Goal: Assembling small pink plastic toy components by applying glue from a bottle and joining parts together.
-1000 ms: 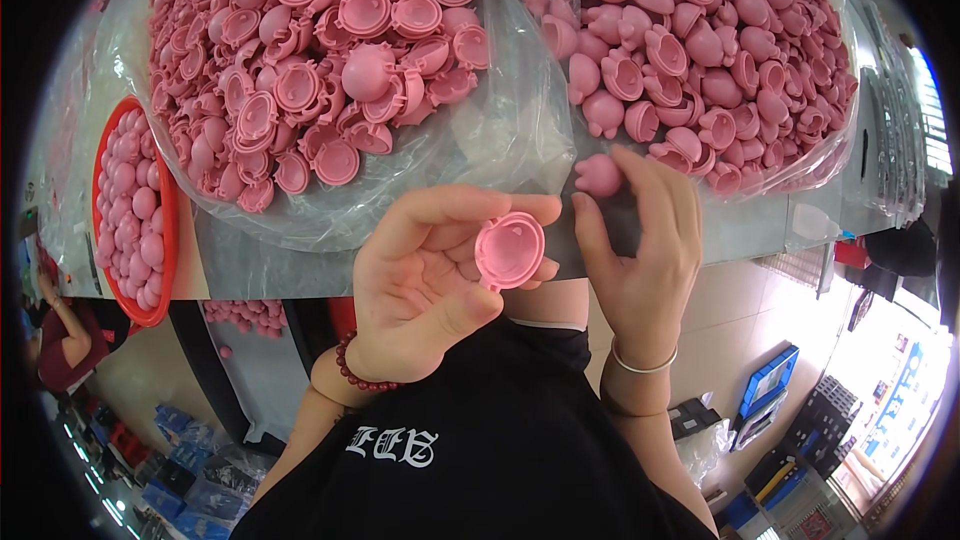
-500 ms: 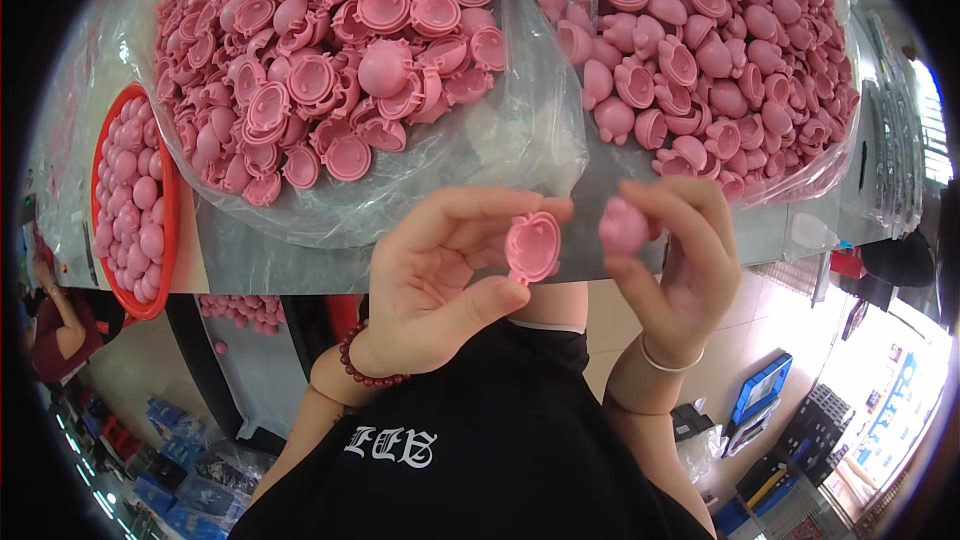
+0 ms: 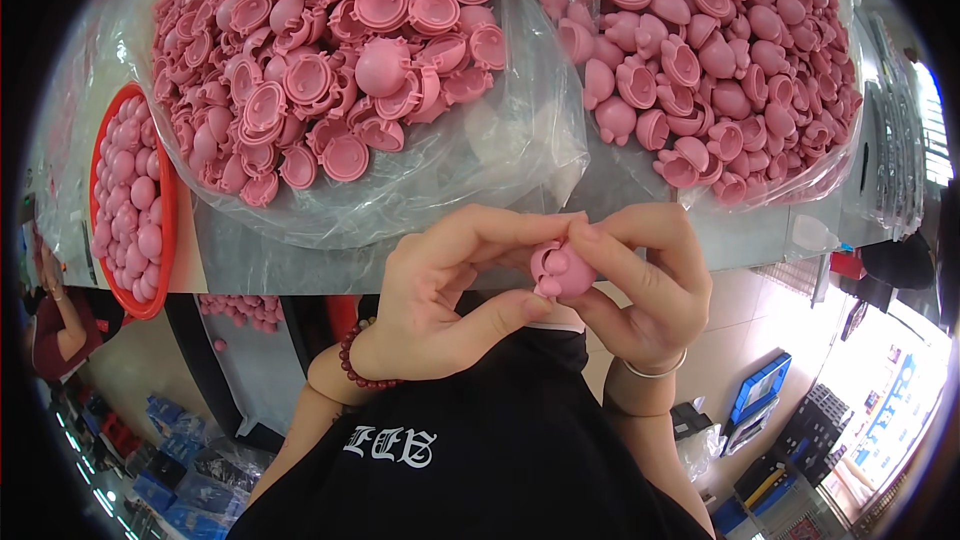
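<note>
Near the table's front edge, my left hand pinches a pink plastic half shell between thumb and fingertips. My right hand grips a second pink half shell with rounded bumps and presses it against the first. The two halves touch, with a dark gap showing between them on the left side. Fingers cover much of both pieces. Beyond my hands, a heap of pink half shells with small tabs lies on clear plastic at the left. Another heap of pink half shells with bumps lies at the right.
An oval red basket full of round pink pieces stands at the table's left. Below the table edge, a grey tray holds more pink pieces. Clear plastic sheeting spreads under the heaps. Another person's arm shows at far left.
My right hand has moved left with its half shell and brought it against the one in my left hand. The heaps look nearly the same.
</note>
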